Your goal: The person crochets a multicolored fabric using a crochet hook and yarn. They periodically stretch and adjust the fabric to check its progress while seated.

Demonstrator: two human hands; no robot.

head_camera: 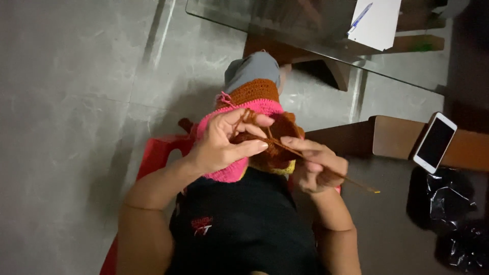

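Nearest the camera, the left hand (220, 145) pinches the crocheted piece (254, 109), its fingers curled narrow around the pink and brown fabric with brown yarn (243, 119) looped over the forefinger. The right hand (316, 165) closes its fingers around a thin crochet hook (356, 183), whose shaft runs from the brown stitches out past the palm toward the lower right. The work rests on the person's lap, above a black shirt (244, 229), and hides most of the knees. A red plastic chair (155, 155) shows beneath the left arm. To the right, a white phone (434, 142) lies on a brown wooden surface (397, 135), with crumpled black plastic (448, 203) below it. Farther off, a glass table (305, 25) carries paper (379, 23) and a blue pen (360, 17).
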